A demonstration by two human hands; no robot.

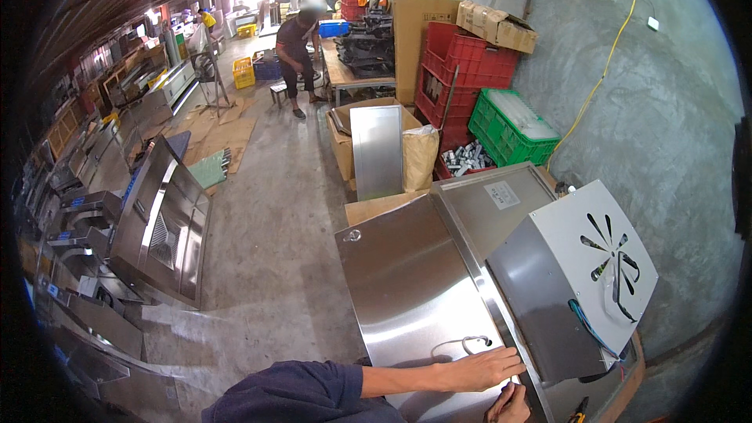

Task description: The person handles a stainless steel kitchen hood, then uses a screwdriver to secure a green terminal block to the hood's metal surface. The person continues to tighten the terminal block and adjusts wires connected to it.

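Both hands work the steel cabinet's (407,282) near edge: left hand (482,368) flat, fingers spread, right hand (511,405) curled below it, its grip unclear.

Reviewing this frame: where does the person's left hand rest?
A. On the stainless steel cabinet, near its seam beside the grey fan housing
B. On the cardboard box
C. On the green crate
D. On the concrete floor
A: the left hand lies flat on the stainless steel cabinet, its fingers reaching the seam next to the grey fan housing, far from the green crate.
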